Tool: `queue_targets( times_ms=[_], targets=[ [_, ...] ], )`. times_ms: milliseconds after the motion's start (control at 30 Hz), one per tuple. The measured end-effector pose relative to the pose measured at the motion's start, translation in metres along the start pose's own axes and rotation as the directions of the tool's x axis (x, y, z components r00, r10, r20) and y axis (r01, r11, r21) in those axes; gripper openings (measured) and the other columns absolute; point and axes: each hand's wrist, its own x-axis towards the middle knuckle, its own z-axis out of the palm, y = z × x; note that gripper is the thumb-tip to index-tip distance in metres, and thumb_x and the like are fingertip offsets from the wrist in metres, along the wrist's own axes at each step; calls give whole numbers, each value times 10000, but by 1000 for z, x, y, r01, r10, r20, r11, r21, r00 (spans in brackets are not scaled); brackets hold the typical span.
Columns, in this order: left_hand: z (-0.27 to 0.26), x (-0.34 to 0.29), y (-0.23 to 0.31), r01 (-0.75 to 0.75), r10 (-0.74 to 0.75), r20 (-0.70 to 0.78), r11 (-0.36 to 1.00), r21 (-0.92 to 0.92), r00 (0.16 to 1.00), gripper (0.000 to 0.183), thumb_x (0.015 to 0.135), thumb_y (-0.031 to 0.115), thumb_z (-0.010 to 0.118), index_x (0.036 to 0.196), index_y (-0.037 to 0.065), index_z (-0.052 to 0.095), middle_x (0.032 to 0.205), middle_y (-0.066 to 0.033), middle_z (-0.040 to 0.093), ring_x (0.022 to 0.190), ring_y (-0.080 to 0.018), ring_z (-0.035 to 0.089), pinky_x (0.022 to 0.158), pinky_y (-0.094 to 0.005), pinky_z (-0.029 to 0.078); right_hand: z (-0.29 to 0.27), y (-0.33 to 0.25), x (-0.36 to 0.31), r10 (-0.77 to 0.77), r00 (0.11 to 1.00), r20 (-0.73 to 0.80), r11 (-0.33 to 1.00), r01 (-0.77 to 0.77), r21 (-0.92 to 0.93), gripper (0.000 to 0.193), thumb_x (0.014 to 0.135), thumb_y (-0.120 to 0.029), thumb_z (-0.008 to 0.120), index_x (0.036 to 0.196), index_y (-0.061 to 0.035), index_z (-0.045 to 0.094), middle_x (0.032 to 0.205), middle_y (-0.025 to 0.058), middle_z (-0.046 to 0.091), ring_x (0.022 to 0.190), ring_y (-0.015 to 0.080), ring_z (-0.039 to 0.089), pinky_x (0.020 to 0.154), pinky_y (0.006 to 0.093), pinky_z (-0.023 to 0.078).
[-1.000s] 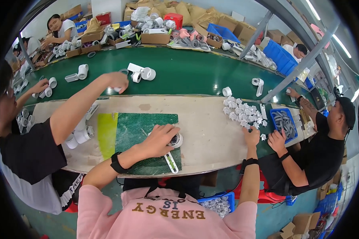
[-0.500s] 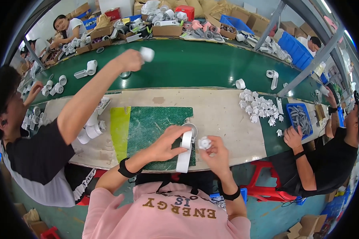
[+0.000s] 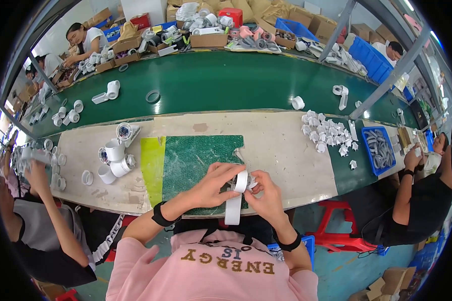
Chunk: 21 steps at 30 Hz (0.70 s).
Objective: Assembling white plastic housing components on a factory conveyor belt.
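Observation:
Fingers of my left hand (image 3: 217, 184) are closed around a white plastic housing (image 3: 232, 210) with a round, ring-like head and a flat, straight handle pointing toward me. My right hand (image 3: 267, 199) pinches a small white finned part (image 3: 252, 184) against the right side of that round head. Fingers partly hide the small part, so how far it sits inside cannot be made out. Both hands are over the near edge of a worn green mat (image 3: 198, 160). Similar small white finned parts (image 3: 320, 131) lie heaped to the right on the table.
White round-headed housings (image 3: 116, 159) stand at the left beside a yellow-green strip (image 3: 151, 168). A blue bin (image 3: 371, 158) of grey rings is at the right. Beyond runs a green conveyor belt (image 3: 206, 80) carrying a grey ring (image 3: 153, 96) and white parts. Co-workers sit on both sides.
My right hand has brought the small finned part to the housing's head, which has turned. The left co-worker's arm has withdrawn from over the belt, exposing the housings and grey ring.

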Motion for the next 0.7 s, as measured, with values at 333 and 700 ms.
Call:
queue_targets(
  times_ms=[333,700],
  targets=[
    [-2,0,5,13,-12,-12,997,75,1000,617,750,175,689,1295,48,429,1193,-135,491,1054,-275,469,924,-390,292,-4,-2,0,-16,1000,-6,999,16,-31,445,671,-33,700,1068,-8,502,811,112,625,662,172,607,623,285,496],
    [-4,-1,18,-26,28,-8,986,166,1000,665,687,128,716,1281,32,432,1156,-133,492,1051,-287,471,917,-409,294,-7,-10,-8,-68,997,27,993,71,-98,505,713,-26,653,1171,15,444,876,186,635,791,283,652,671,342,514]
  ],
)
